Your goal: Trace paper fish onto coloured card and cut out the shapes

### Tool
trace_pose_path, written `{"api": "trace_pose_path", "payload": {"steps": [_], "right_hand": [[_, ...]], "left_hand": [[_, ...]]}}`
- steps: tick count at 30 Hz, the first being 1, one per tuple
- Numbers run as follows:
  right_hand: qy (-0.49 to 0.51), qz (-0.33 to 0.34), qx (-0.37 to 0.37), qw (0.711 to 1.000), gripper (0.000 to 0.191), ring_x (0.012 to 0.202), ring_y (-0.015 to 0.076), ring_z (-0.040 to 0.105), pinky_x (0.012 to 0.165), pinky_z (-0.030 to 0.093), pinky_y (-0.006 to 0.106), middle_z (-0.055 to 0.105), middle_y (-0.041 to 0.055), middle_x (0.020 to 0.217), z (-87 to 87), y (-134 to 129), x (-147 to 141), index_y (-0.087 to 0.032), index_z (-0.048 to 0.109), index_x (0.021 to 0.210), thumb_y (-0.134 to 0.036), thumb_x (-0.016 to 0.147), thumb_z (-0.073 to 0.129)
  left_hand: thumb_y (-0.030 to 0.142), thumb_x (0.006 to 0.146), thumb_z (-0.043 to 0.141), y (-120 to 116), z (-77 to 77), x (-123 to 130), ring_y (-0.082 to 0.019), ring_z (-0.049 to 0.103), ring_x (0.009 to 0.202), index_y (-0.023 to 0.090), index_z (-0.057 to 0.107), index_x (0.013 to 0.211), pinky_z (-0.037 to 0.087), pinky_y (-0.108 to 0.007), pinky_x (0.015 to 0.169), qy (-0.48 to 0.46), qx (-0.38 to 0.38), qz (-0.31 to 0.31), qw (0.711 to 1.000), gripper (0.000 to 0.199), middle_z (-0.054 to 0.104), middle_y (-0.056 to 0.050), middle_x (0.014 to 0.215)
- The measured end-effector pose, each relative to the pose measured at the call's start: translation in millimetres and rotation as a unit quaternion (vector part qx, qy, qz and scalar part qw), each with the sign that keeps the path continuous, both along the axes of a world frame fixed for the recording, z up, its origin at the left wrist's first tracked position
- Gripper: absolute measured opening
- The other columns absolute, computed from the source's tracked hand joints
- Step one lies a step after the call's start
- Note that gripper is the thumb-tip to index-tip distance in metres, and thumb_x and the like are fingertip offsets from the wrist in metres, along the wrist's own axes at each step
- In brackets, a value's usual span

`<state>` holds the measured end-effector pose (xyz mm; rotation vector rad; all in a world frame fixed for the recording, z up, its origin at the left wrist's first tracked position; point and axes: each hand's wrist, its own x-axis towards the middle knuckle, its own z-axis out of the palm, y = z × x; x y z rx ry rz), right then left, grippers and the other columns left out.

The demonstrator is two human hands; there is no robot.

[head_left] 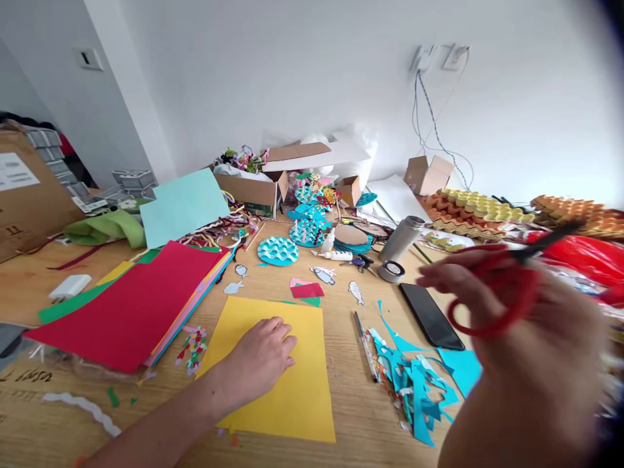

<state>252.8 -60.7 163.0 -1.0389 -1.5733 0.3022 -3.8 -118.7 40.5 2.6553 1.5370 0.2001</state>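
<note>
A yellow sheet of paper (302, 403) lies flat on the wooden table in front of me. My left hand (260, 357) rests on it palm down, fingers loosely bent and a little apart, with nothing visible in it. Raised at the right, my right hand (546, 331) is blurred and closed around red-handled scissors (524, 296). Their dark blades point up and away to the right. Just beyond the yellow sheet are small red, pink and green paper pieces (308, 291). Several fish cut-outs (324, 275) lie farther back.
Stacked coloured paper (131, 305) lies at left. Blue scraps (414, 390), a pen (365, 346) and a black phone (431, 316) lie at right. Behind them stand a metal flask (402, 238), a glue bottle (336, 256), a blue wavy disc (277, 251) and egg trays (468, 211).
</note>
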Motion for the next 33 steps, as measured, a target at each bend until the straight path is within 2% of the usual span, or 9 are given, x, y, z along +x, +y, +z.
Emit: {"api": "trace_pose_path", "payload": {"steps": [1,3,6,10,12,14,19,26,33], "right_hand": [[0.01,0.02,-0.024,0.999,0.012,0.068,0.0164,0.064,0.059,0.05,0.027,0.068,0.0041,0.076,-1.9,11.1,-11.2,-0.021,0.066,0.081,-0.031,0.078,0.072],[0.012,0.059,-0.081,0.995,0.015,0.065,0.0168,0.064,0.054,0.048,0.026,0.068,0.0025,0.071,-16.3,28.8,-28.8,-0.021,0.063,0.083,-0.034,0.079,0.069],[-0.103,0.099,-0.13,0.981,0.011,0.075,0.0183,0.065,0.065,0.049,0.029,0.069,0.0037,0.081,-59.9,41.3,-43.1,-0.02,0.06,0.086,-0.031,0.084,0.061],[-0.216,0.157,-0.125,0.955,0.007,0.08,0.0178,0.063,0.071,0.048,0.028,0.067,0.0046,0.088,-125.5,39.5,-48.9,-0.021,0.056,0.09,-0.019,0.086,0.05],[-0.228,0.144,-0.121,0.955,0.009,0.081,0.0189,0.062,0.068,0.048,0.028,0.065,0.0054,0.087,-148.6,37.1,-50.2,-0.021,0.055,0.089,-0.016,0.085,0.048],[-0.251,0.131,-0.121,0.951,0.012,0.083,0.0203,0.061,0.07,0.048,0.029,0.064,0.006,0.088,-163.1,35.8,-51.7,-0.021,0.055,0.091,-0.014,0.084,0.048],[-0.297,0.117,-0.129,0.939,0.018,0.09,0.0224,0.059,0.075,0.047,0.032,0.063,0.0066,0.095,-175.7,35.3,-56.0,-0.021,0.054,0.095,-0.009,0.083,0.049],[-0.336,0.099,-0.119,0.929,0.018,0.087,0.0242,0.059,0.073,0.048,0.033,0.064,0.0078,0.092,-179.1,36.2,-56.4,-0.02,0.055,0.096,-0.009,0.082,0.051],[-0.339,0.103,-0.115,0.928,0.026,0.087,0.0234,0.059,0.072,0.048,0.032,0.064,0.0072,0.09,-178.5,33.4,-57.4,-0.02,0.056,0.092,-0.003,0.075,0.048]], "left_hand": [[0.026,0.088,0.059,2.3,-5.0,1.3,-0.028,0.056,0.114,0.016,0.064,0.106,0.046,-0.044,0.097,-0.002,0.003,0.003,1.0,0.022,0.066,-0.011,0.116],[0.026,0.087,0.059,5.0,-14.0,3.4,-0.028,0.056,0.114,0.015,0.064,0.107,0.045,-0.044,0.099,-0.009,0.01,0.011,1.0,0.023,0.065,-0.011,0.117],[0.025,0.087,0.059,6.1,-24.0,5.1,-0.029,0.053,0.119,0.014,0.064,0.109,0.043,-0.045,0.101,-0.019,0.023,0.032,0.999,0.025,0.064,-0.012,0.12],[0.024,0.088,0.057,6.5,-31.6,6.4,-0.029,0.051,0.122,0.015,0.063,0.112,0.044,-0.045,0.101,-0.047,0.049,0.07,0.995,0.026,0.062,-0.012,0.123],[0.023,0.088,0.057,6.9,-33.6,7.3,-0.029,0.051,0.121,0.015,0.063,0.112,0.044,-0.045,0.1,-0.055,0.06,0.081,0.993,0.026,0.062,-0.012,0.124],[0.022,0.088,0.056,7.3,-34.6,8.1,-0.029,0.052,0.119,0.015,0.064,0.109,0.046,-0.045,0.098,-0.054,0.064,0.09,0.992,0.023,0.062,-0.012,0.123],[0.017,0.087,0.055,9.6,-36.1,7.9,-0.028,0.055,0.111,0.015,0.066,0.102,0.048,-0.045,0.093,-0.047,0.041,0.114,0.991,0.018,0.065,-0.011,0.115],[0.013,0.088,0.051,12.3,-43.2,7.6,-0.025,0.058,0.101,0.016,0.065,0.098,0.049,-0.043,0.088,-0.024,0.001,0.12,0.992,0.017,0.065,-0.01,0.107],[0.01,0.087,0.05,12.3,-40.9,9.5,-0.025,0.06,0.097,0.015,0.065,0.095,0.05,-0.041,0.083,0.007,0.008,0.118,0.993,0.018,0.066,-0.011,0.103]]}}
